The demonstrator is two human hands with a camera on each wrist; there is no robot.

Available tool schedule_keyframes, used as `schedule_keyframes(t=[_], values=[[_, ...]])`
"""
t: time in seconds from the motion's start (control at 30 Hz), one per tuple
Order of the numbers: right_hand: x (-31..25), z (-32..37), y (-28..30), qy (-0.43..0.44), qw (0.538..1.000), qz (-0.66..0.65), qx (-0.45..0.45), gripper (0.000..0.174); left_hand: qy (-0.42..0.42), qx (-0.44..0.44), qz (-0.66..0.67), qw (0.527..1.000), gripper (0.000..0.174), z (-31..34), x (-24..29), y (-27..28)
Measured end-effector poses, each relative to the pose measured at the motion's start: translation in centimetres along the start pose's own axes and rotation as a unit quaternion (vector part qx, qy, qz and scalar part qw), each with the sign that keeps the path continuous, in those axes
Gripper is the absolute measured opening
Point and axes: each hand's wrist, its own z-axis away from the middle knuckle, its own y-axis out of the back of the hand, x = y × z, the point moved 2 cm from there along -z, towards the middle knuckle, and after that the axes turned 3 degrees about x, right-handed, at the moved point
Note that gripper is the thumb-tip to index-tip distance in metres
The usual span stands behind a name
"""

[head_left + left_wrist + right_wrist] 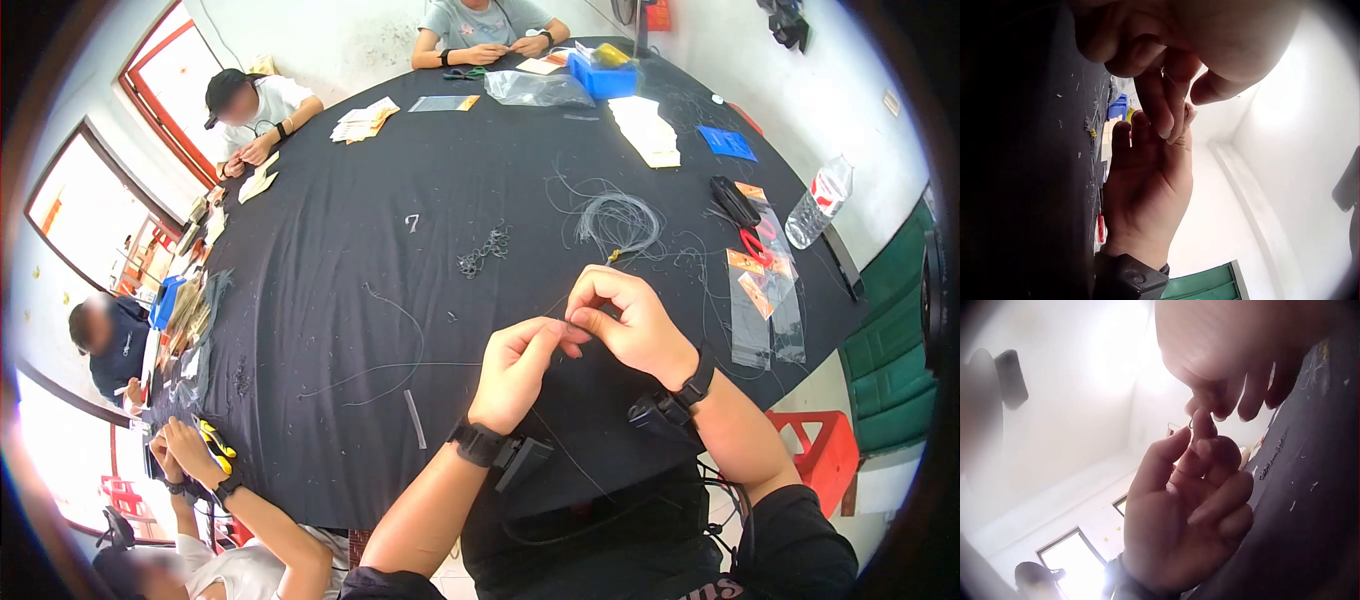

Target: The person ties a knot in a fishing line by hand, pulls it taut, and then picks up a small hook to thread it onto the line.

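Note:
Both hands meet fingertip to fingertip over the front of the black-covered table. My left hand (pixel 515 370) pinches a tiny fish hook (pixel 1191 424), its curved end showing at the thumb tip in the right wrist view. My right hand (pixel 635 325) has thumb and forefinger pinched at the same spot, on thin fishing line; the fingers cover most of it. A clear strand (pixel 440 363) trails leftward across the cloth from the left hand. Beyond the hands lie a heap of dark hooks (pixel 485 250) and a coil of clear line (pixel 622 222) tied with yellow.
To the right are plastic sleeves (pixel 750 335), red-handled scissors (pixel 757 247), a black pouch (pixel 736 202) and a water bottle (pixel 820 203). Card stacks (pixel 645 132) and a blue box (pixel 602 76) stand farther back. Other people sit around the table's far and left edges.

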Motion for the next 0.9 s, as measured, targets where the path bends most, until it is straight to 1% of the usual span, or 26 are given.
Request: schedule_keyframes(t=[0.07,0.2,0.3,0.5,0.57,0.7,0.9], values=[[-0.17,-0.07,-0.07,0.03,0.999,0.029,0.013,0.004,0.011,0.019,0.002,1.0,0.027,-0.06,0.06,-0.13],[-0.46,-0.04,-0.26,0.043,0.996,0.055,0.046,0.005,0.035,0.05,-0.025,0.998,0.025,-0.14,-0.45,-0.15],[-0.42,-0.06,-0.31,0.059,0.993,0.084,0.061,0.008,0.066,0.052,-0.017,0.996,0.023,-0.05,-0.16,0.04],[-0.25,0.06,-0.53,0.047,0.991,0.096,0.079,0.01,0.036,0.08,0.004,0.996,0.02,-0.15,-0.37,-0.11],[-0.23,0.06,-0.59,0.045,0.991,0.097,0.082,0.01,0.046,0.077,0.013,0.996,0.02,-0.11,-0.32,-0.02],[-0.04,0.04,-0.6,0.071,0.989,0.102,0.083,0.01,0.058,0.077,0.031,0.995,0.018,-0.11,-0.35,0.03],[-0.01,0.09,-0.6,0.076,0.988,0.1,0.084,0.009,0.048,0.082,0.01,0.995,0.016,-0.04,-0.1,-0.01]])
